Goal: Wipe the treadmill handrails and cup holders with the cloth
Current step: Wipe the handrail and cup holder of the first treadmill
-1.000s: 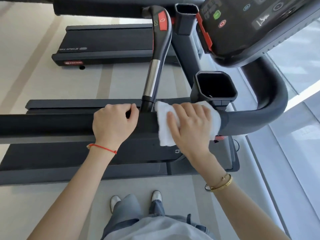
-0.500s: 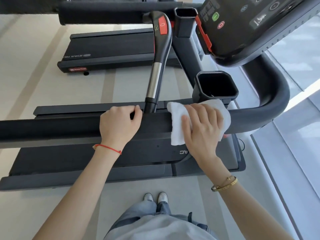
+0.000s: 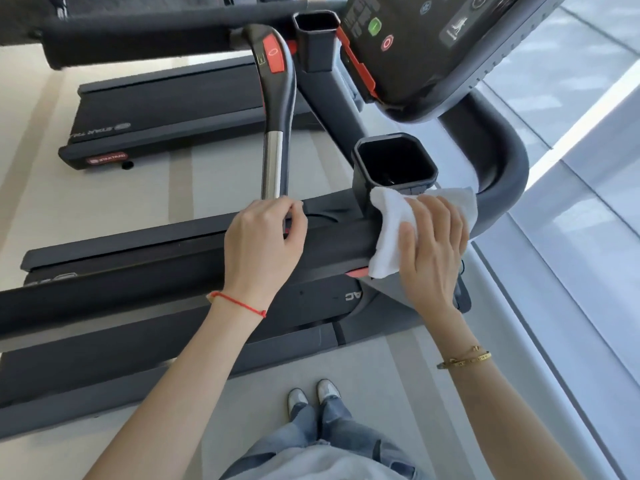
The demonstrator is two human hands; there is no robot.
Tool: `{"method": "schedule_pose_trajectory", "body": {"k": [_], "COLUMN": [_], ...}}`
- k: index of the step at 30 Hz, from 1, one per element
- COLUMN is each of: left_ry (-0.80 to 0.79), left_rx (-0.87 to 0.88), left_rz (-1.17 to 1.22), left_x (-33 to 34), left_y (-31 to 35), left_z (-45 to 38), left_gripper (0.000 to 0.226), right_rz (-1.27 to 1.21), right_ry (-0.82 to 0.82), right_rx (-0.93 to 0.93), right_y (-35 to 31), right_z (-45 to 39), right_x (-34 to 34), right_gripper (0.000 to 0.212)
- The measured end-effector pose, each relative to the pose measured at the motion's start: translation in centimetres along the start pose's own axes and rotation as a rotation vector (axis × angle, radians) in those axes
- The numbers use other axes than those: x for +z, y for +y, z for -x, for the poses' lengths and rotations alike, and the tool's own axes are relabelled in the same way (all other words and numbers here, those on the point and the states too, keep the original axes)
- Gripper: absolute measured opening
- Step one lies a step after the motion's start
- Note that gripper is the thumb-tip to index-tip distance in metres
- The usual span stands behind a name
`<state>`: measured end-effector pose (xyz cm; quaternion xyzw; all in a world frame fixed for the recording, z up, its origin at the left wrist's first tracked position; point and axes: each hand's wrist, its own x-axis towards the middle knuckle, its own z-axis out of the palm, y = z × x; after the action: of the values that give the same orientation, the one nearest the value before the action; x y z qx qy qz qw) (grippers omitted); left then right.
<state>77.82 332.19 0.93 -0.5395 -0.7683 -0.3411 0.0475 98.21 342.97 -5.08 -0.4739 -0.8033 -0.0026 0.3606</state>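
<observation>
Wiping the handrail (image 3: 173, 271) beside the cup holder (image 3: 394, 161): right hand (image 3: 433, 244) presses white cloth (image 3: 391, 230) with near-straight fingers; left hand (image 3: 259, 244) grips the rail; cup holder probably next.

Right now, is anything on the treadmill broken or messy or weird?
Nothing stands out. The right hand presses the white cloth on the black handrail, just below the near cup holder, which looks empty and unspilled. The left hand rests on the same rail. Nothing looks cracked or crooked.
</observation>
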Motion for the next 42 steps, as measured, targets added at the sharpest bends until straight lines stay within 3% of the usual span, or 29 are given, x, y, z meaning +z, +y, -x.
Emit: {"method": "schedule_pose_trajectory", "body": {"k": [6,12,20,23,30,37,42], "left_ry": [-0.119,-0.178,-0.138,-0.104,-0.123,-0.103,-0.086], "left_rx": [-0.002,-0.040,-0.197,-0.252,-0.311,-0.378,-0.392], "left_rz": [0.055,-0.049,-0.157,-0.177,-0.189,-0.028,0.039], "left_x": [2.7,5.1,6.9,7.3,7.3,7.4,8.0], "left_y": [2.5,5.1,7.2,7.3,7.1,7.1,7.2], "left_z": [-0.8,-1.8,-2.7,-2.7,-2.4,-3.7,-6.5], "left_gripper": [0.025,0.038,0.055,0.058,0.056,0.039,0.033], "right_rz": [-0.099,-0.106,-0.067,-0.091,-0.169,-0.344,-0.225], "right_ry": [0.077,0.120,-0.030,-0.056,-0.116,-0.210,-0.431], "right_rx": [0.104,0.194,-0.244,-0.294,-0.155,0.140,0.198], "right_y": [1.9,5.6,7.5,9.8,12.3,10.5,8.5], "right_z": [-2.0,-4.7,-3.1,-4.4,-6.7,-11.4,-14.9], "right_x": [-0.7,-1.0,-1.1,-1.6,-2.5,-3.8,-3.1], "right_gripper": [0.026,0.027,0.035,0.037,0.032,0.031,0.032]}}
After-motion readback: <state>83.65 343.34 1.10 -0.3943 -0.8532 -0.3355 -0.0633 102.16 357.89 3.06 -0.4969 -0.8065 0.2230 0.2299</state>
